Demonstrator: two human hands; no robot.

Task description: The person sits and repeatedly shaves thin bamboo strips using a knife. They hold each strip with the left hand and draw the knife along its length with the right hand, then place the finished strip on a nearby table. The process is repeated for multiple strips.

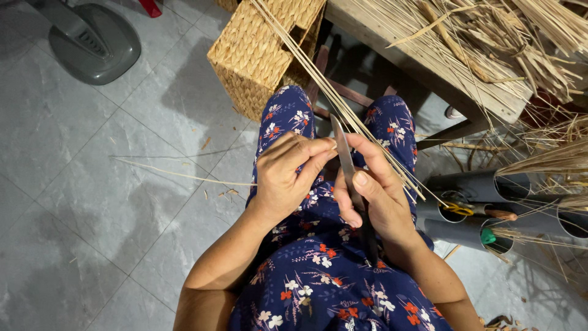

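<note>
**Knife on thin reed strands, held over the lap**

Reed strands point(343, 107): a thin bundle running from the fingertips up and away toward the woven basket point(260, 58). Left hand point(286, 175) fingers closed, pinching the strands at the near end, right against the knife blade. Right hand point(376, 196) fingers wrapped shut on the knife point(348, 168), thumb laid along the handle, blade pointing up between both sets of fingers and touching the strands.

Handling, my read: strands look very light, springy, stiff along their length but easy to snap or split. Dry surface, likely some slip. Best held close to the blade in a pinch, as the left fingers do now; gripping far out would let them whip. The blade edge sits next to the left fingertips, so cut risk.

Under the hands: lap in a blue floral dress point(318, 276).

Containers:
- Basket beyond the fingers, upper middle. Can't see inside.
- Grey tubes point(471, 187) right of the right fingers, lying on their sides, open ends showing. One holds yellow-handled scissors point(456, 207), another something green; more strands poke out of the others.

Wooden tabletop point(422, 67) top right, piled with loose dry strands. Grey fan base point(92, 40) on the tiled floor point(92, 184), far left. One stray strand lies on the floor left of the left fingers.
</note>
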